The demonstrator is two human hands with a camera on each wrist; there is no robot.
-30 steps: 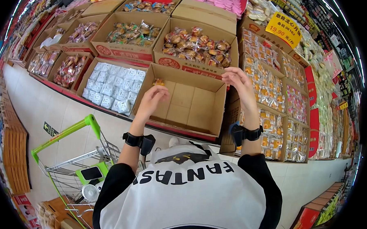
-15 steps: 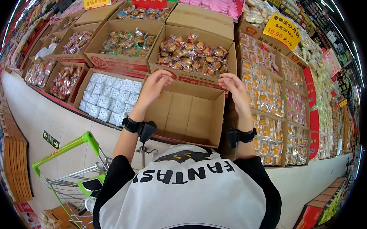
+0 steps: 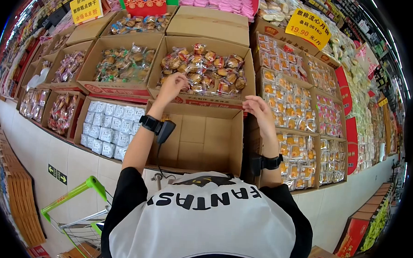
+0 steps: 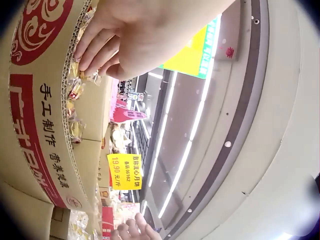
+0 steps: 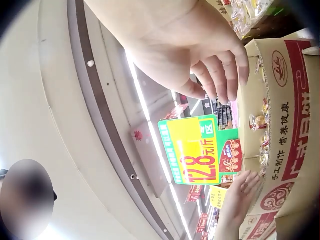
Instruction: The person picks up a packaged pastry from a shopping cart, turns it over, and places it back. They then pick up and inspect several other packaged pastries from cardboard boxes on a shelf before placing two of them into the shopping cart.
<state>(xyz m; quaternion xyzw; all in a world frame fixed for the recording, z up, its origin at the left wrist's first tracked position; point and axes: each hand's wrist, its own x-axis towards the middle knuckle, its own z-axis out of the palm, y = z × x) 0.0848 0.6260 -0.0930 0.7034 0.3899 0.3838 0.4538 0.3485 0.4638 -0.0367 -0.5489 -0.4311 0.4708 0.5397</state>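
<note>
Head view: glossy, clear-wrapped brown cakes [image 3: 210, 73]; left hand [image 3: 172, 86] and right hand [image 3: 260, 112] relaxed

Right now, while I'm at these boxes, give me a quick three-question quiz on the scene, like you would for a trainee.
1. Which hand is over a box of bagged pastries?
2. True or false: the right hand is holding a packet.
3. Fill in the price: the large yellow sign at upper right in the head view reads ____.

Key:
1. The left hand.
2. False; it holds nothing.
3. 19.90.
</note>
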